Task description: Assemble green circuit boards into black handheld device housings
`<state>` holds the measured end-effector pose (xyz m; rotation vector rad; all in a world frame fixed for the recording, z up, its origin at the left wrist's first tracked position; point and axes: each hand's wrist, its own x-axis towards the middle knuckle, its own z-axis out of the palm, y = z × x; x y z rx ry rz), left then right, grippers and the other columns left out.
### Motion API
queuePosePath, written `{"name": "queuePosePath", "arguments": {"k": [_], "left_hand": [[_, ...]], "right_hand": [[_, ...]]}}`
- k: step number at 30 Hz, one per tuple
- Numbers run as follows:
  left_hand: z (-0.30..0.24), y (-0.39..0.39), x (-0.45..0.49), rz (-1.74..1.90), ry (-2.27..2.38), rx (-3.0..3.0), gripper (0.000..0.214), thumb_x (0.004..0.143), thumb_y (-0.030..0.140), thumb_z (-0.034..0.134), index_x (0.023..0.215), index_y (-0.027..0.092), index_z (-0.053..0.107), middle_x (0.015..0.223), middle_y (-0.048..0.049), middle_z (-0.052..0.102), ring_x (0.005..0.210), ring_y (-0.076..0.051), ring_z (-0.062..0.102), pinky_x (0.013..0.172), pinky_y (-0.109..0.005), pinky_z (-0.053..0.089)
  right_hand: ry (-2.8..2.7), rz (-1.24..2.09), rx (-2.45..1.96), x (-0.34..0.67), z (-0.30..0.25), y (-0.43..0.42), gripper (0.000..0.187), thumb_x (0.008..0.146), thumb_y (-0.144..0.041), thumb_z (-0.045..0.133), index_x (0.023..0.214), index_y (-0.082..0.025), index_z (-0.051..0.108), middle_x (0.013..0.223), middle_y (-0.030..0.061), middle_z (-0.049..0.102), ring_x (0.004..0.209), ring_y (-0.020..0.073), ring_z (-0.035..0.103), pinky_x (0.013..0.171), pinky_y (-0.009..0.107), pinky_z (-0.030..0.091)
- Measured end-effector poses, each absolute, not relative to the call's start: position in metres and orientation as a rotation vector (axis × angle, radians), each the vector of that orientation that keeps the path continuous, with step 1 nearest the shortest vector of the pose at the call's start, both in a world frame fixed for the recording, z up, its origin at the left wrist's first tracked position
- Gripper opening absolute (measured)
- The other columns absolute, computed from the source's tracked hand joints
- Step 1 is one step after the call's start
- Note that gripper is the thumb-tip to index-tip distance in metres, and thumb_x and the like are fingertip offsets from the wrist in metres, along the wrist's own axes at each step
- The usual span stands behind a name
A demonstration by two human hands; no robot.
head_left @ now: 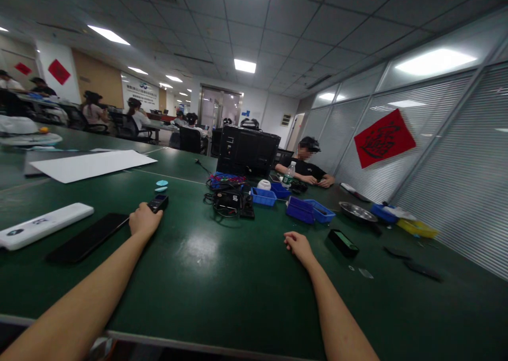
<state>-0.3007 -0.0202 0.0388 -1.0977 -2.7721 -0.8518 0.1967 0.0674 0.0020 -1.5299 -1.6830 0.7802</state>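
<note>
Just past the right end of a black slab [89, 237], the left hand [145, 220] curls around a small black device [157, 203]: gripped, lifting unclear. Well right of the slab, the right hand [299, 247], loosely half-open, looks empty.

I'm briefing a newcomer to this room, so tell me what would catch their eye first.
The red diamond-shaped sign with dark writing, against the blinds at right, would likely draw the eye first. Next comes the big black boxy machine mid-view, toward the far side of the green table. Nearer, at left, the person's left grip holds a small black device.
</note>
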Motion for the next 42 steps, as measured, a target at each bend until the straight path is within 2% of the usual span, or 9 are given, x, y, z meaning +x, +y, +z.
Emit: {"name": "queuePosePath", "arguments": {"k": [7, 13, 16, 25, 30, 42], "left_hand": [[0.037, -0.021, -0.303, -0.841, -2.774, -1.128, 0.058, 0.07, 0.05, 0.045, 0.111, 0.009, 0.045, 0.102, -0.0181, 0.06, 0.096, -0.033, 0.054, 0.071, -0.036, 0.043], [0.043, -0.023, -0.298, -0.843, -2.78, -1.135, 0.058, 0.07, 0.048, 0.045, 0.112, 0.007, 0.044, 0.102, -0.0196, 0.059, 0.095, -0.034, 0.054, 0.069, -0.036, 0.043], [0.045, -0.023, -0.297, -0.852, -2.781, -1.123, 0.06, 0.07, 0.048, 0.045, 0.114, 0.006, 0.043, 0.102, -0.0198, 0.059, 0.094, -0.034, 0.054, 0.068, -0.036, 0.042], [0.042, -0.023, -0.295, -0.814, -2.745, -1.166, 0.05, 0.072, 0.046, 0.043, 0.104, 0.008, 0.05, 0.101, -0.0181, 0.06, 0.092, -0.032, 0.054, 0.069, -0.034, 0.041], [0.041, -0.029, -0.29, -0.804, -2.719, -1.222, 0.049, 0.072, 0.045, 0.044, 0.104, 0.009, 0.051, 0.1, -0.0165, 0.061, 0.09, -0.031, 0.055, 0.07, -0.033, 0.041], [0.03, -0.058, -0.251, -0.852, -2.555, -1.669, 0.052, 0.073, 0.044, 0.046, 0.115, 0.014, 0.046, 0.104, -0.0114, 0.061, 0.093, -0.026, 0.055, 0.075, -0.031, 0.04]], "right_hand": [[-1.654, 0.745, -1.537, 0.196, 0.001, 0.067, 0.022, 0.071, -0.021, 0.046, 0.086, -0.014, 0.06, 0.063, 0.0005, 0.061, 0.045, 0.0083, 0.052, 0.039, 0.017, 0.035], [-1.606, 0.591, -1.534, 0.197, -0.001, 0.07, 0.025, 0.067, -0.017, 0.041, 0.081, -0.014, 0.061, 0.065, 0.0015, 0.062, 0.047, 0.0092, 0.054, 0.05, 0.02, 0.041], [-1.572, 0.591, -1.554, 0.199, -0.003, 0.073, 0.027, 0.065, -0.018, 0.04, 0.081, -0.015, 0.061, 0.066, 0.0016, 0.062, 0.047, 0.0102, 0.054, 0.05, 0.021, 0.041], [-1.578, 0.524, -1.632, 0.2, -0.004, 0.073, 0.033, 0.061, -0.021, 0.037, 0.08, -0.016, 0.063, 0.068, 0.0019, 0.064, 0.059, 0.0151, 0.057, 0.055, 0.023, 0.039], [-1.607, 0.481, -1.666, 0.198, 0.0, 0.063, 0.032, 0.063, -0.022, 0.037, 0.08, -0.018, 0.063, 0.071, 0.002, 0.065, 0.068, 0.0174, 0.058, 0.06, 0.025, 0.039], [-1.694, 0.432, -1.772, 0.191, 0.006, 0.052, 0.027, 0.068, -0.019, 0.039, 0.081, -0.02, 0.062, 0.075, 0.0011, 0.065, 0.069, 0.017, 0.058, 0.057, 0.024, 0.037]]}}
